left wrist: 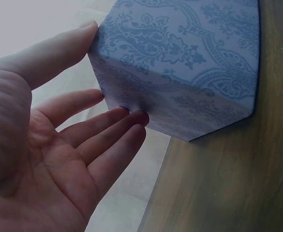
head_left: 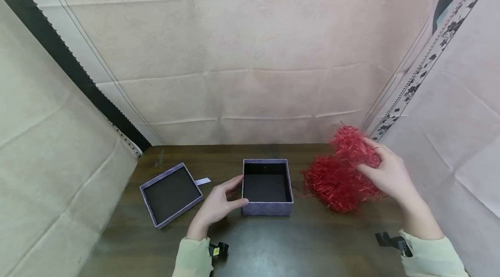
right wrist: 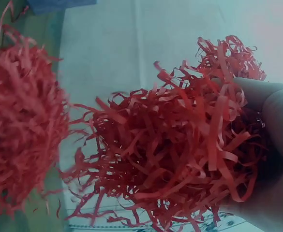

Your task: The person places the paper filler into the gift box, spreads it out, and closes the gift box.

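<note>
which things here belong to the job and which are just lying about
Job in hand:
open box, touched by the left hand
red paper shreds, some held by the right hand
matching lid, likely, though untouched

Just surroundings:
wooden table
pale cloth

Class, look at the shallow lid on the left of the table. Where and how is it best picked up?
Probably by pinching the near wall of the lid, coming from above on the person's side. It lies open face up, so the raised edge is exposed for thumb and fingers. The pale tab sticks out on the right, but looks thin.
</note>
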The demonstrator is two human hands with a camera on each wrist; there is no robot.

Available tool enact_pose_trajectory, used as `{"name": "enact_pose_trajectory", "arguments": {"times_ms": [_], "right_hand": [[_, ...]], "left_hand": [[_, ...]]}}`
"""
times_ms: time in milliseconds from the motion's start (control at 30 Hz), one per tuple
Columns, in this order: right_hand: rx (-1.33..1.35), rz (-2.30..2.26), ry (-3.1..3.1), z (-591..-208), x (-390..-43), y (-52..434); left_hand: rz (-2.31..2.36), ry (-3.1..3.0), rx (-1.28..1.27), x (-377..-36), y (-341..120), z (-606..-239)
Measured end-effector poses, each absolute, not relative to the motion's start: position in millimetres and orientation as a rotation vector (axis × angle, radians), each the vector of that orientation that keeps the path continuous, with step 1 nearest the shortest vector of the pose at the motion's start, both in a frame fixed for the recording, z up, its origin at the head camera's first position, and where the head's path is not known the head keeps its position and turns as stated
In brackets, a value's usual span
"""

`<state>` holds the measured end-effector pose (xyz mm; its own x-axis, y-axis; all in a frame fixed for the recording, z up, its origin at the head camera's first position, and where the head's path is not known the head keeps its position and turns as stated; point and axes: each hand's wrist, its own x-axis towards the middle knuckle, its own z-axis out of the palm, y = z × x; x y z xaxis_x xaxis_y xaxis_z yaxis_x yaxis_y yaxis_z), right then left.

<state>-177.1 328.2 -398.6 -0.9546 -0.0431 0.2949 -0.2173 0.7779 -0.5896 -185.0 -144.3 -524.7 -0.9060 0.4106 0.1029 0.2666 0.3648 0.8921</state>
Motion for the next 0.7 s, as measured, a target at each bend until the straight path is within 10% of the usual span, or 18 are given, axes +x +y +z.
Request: {"name": "enact_pose_trajectory", "arguments": {"times_ms": [700], "right_hand": [[0.406, 0.98, -2.646, -373, -177, 280]], "left_hand": [[1.498, 2.597, 0.62, -182, -143, -524]]}}
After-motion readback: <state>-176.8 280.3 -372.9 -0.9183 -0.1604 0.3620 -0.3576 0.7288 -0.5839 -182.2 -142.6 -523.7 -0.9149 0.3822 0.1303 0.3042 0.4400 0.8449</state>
